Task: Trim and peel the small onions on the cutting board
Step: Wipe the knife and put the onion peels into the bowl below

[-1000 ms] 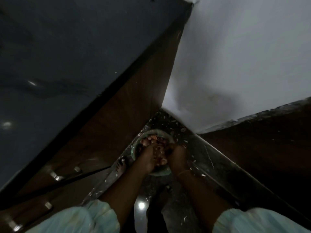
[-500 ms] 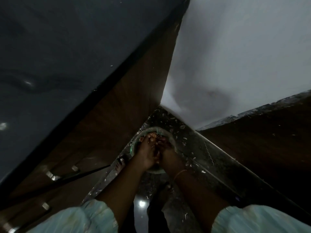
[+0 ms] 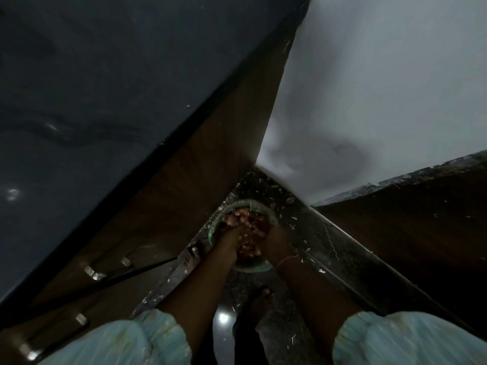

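- dark wooden cabinet front point(image 3: 168, 206) with metal handles runs along the left.
- left hand point(image 3: 232, 237) reaches down into the round pale green bowl point(image 3: 254, 267) on the speckled dark floor point(image 3: 313, 241) — fingers buried, so i cannot tell its grip.
- small reddish-brown onions point(image 3: 246, 219) fill the bowl, between the two hands.
- right hand point(image 3: 276, 239) dips in at the bowl's right side; grip hidden too — an orange bangle point(image 3: 286, 260) circles its wrist.

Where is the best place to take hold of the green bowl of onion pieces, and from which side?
Grip the green bowl by its rim, probably with one hand on each side: it is round, without visible handles, and heaped with onion pieces. The left hand and right hand are already there.
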